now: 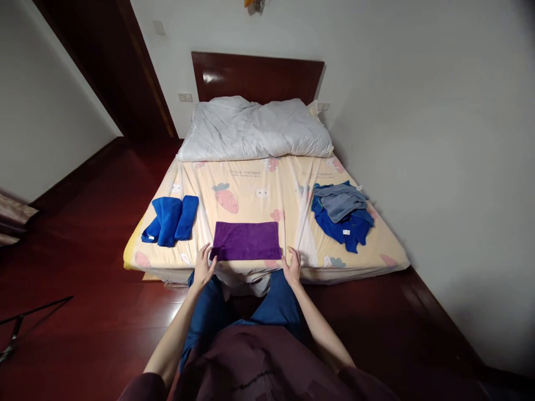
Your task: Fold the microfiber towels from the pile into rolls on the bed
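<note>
A purple towel (246, 240) lies folded flat into a rectangle near the foot edge of the bed (271, 189). My left hand (203, 266) rests at the towel's near left corner, fingers spread and touching its edge. At the near right corner sits my right hand (291, 264), fingers stretched out beside the towel. Neither hand holds anything.
Rolled blue towels (170, 219) lie on the bed's left side. A loose heap of blue and grey cloths (343, 214) sits on the right side. A white duvet (254, 129) is bunched against the dark headboard (257, 77). Dark wooden floor surrounds the bed; a wall runs along the right.
</note>
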Demonstrator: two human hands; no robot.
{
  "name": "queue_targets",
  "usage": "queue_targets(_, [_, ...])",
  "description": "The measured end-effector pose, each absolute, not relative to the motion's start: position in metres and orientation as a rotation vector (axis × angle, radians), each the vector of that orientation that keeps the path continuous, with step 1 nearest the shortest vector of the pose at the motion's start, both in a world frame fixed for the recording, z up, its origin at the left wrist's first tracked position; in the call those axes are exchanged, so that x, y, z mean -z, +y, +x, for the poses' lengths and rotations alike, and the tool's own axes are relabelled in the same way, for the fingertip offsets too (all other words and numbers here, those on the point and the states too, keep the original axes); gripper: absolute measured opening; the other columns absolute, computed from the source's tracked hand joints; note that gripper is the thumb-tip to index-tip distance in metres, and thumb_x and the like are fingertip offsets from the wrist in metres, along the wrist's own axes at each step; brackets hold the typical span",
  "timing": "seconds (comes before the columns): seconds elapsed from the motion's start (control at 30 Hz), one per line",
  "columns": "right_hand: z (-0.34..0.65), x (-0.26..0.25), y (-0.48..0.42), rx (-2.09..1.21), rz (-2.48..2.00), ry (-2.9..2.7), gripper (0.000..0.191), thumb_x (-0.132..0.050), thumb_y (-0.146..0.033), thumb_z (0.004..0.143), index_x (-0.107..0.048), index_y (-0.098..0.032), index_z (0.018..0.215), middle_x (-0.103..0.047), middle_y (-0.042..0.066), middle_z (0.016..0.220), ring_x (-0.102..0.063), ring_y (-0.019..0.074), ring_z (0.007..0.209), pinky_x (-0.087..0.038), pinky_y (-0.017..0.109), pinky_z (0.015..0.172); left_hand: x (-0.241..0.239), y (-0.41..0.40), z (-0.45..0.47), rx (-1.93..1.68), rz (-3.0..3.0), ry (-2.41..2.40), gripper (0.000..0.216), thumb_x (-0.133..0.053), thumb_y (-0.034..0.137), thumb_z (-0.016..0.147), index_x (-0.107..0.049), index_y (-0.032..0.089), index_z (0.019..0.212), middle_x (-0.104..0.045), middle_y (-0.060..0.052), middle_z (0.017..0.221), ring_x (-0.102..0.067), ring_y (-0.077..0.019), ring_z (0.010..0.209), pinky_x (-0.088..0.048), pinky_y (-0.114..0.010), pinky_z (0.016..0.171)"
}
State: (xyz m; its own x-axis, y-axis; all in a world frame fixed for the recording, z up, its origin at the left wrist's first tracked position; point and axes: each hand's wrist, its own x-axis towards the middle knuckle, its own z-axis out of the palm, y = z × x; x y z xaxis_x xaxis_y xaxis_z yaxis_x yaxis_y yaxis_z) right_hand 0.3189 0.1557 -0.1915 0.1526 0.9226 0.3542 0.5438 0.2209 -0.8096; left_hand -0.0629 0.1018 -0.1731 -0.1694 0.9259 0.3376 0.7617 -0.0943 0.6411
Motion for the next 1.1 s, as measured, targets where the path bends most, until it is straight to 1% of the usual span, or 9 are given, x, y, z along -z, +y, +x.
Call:
queue_targets(0.07, [0.311, 0.178, 0.152, -0.467, -1.355, -1.740, 0.049, -0.052, -0.029, 0.089, -0.053, -0.022, 0.137, -0.056, 0.012, 0.137, -0.049, 0.0264, 0.129, -0.036, 0.046, 0.112, 0.166, 0.103, -0.058, -0.899, 2.110, 1.784, 0.049, -0.047, 0.030, 0.094, -0.045, 0.022, 0.142, -0.040, -0.011, 0.153, -0.031, -0.0261, 0.146, -0.028, -0.048, 0.120])
queue_targets(0.17, [0.297, 0.170, 0.155, -0.475, -1.238, -2.002, 0.051, -0.050, -0.022, 0.089, -0.053, -0.025, 0.140, -0.054, 0.008, 0.143, -0.045, 0.0243, 0.136, -0.032, 0.046, 0.117, 0.171, 0.111, -0.050, -0.653, 2.299, 1.597, 0.055, -0.045, 0.020, 0.091, -0.042, 0.020, 0.146, -0.037, -0.009, 0.157, -0.026, -0.0256, 0.149, -0.024, -0.049, 0.121])
queue_targets(0.23, [0.289, 0.176, 0.161, -0.484, -1.187, -2.122, 0.050, -0.050, -0.020, 0.088, -0.056, -0.026, 0.138, -0.055, 0.007, 0.143, -0.045, 0.0240, 0.137, -0.030, 0.047, 0.117, 0.182, 0.117, -0.045, -0.564, 2.322, 1.592, 0.060, -0.046, 0.014, 0.087, -0.043, 0.019, 0.147, -0.037, -0.010, 0.157, -0.026, -0.0266, 0.149, -0.024, -0.050, 0.121])
queue_targets(0.33, [0.285, 0.193, 0.169, -0.486, -1.221, -2.223, 0.048, -0.052, -0.017, 0.087, -0.060, -0.024, 0.134, -0.057, 0.009, 0.141, -0.048, 0.0259, 0.136, -0.031, 0.051, 0.116, 0.197, 0.125, -0.040, -0.509, 2.281, 1.704, 0.066, -0.046, 0.008, 0.080, -0.045, 0.019, 0.146, -0.038, -0.011, 0.156, -0.027, -0.0292, 0.148, -0.026, -0.052, 0.119])
queue_targets(0.57, [0.290, 0.208, 0.189, -0.449, -1.347, -2.224, 0.062, -0.052, 0.000, 0.076, -0.060, -0.021, 0.133, -0.057, 0.010, 0.140, -0.047, 0.0275, 0.136, -0.031, 0.053, 0.115, 0.204, 0.146, -0.040, -0.508, 2.254, 1.803, 0.065, -0.036, 0.002, 0.081, -0.053, 0.023, 0.140, -0.053, -0.013, 0.146, -0.043, -0.0281, 0.140, -0.031, -0.055, 0.116])
queue_targets(0.73, [0.299, 0.204, 0.180, -0.480, -1.360, -2.182, 0.054, -0.050, -0.002, 0.081, -0.066, -0.023, 0.127, -0.060, 0.010, 0.136, -0.051, 0.0290, 0.133, -0.035, 0.053, 0.111, 0.205, 0.137, -0.048, -0.518, 2.269, 1.785, 0.063, -0.036, 0.001, 0.082, -0.056, 0.020, 0.138, -0.054, -0.015, 0.144, -0.045, -0.0293, 0.139, -0.032, -0.054, 0.116])
queue_targets(0.83, [0.312, 0.208, 0.160, -0.499, -1.317, -2.171, 0.053, -0.049, -0.004, 0.082, -0.066, -0.026, 0.127, -0.063, 0.007, 0.134, -0.053, 0.0271, 0.131, -0.035, 0.053, 0.111, 0.211, 0.115, -0.059, -0.556, 2.279, 1.716, 0.066, -0.038, 0.000, 0.079, -0.055, 0.021, 0.139, -0.052, -0.012, 0.146, -0.044, -0.0266, 0.140, -0.031, -0.049, 0.118])
queue_targets(0.97, [0.325, 0.214, 0.146, -0.648, -1.292, -2.054, 0.057, -0.046, -0.001, 0.076, -0.069, -0.027, 0.121, -0.068, 0.004, 0.127, -0.057, 0.0227, 0.124, -0.041, 0.047, 0.108, 0.217, 0.095, -0.074, -0.625, 2.163, 1.677, 0.070, -0.041, 0.001, 0.072, -0.056, 0.024, 0.137, -0.055, -0.007, 0.144, -0.048, -0.0223, 0.136, -0.035, -0.045, 0.118])
queue_targets(1.1, [0.326, 0.216, 0.156, -0.761, -1.367, -1.834, 0.058, -0.047, -0.001, 0.067, -0.072, -0.025, 0.112, -0.072, 0.004, 0.114, -0.062, 0.0217, 0.112, -0.046, 0.043, 0.104, 0.217, 0.097, -0.081, -0.787, 1.989, 1.657, 0.067, -0.041, 0.005, 0.069, -0.060, 0.020, 0.131, -0.061, -0.007, 0.137, -0.053, -0.0216, 0.132, -0.040, -0.046, 0.114])
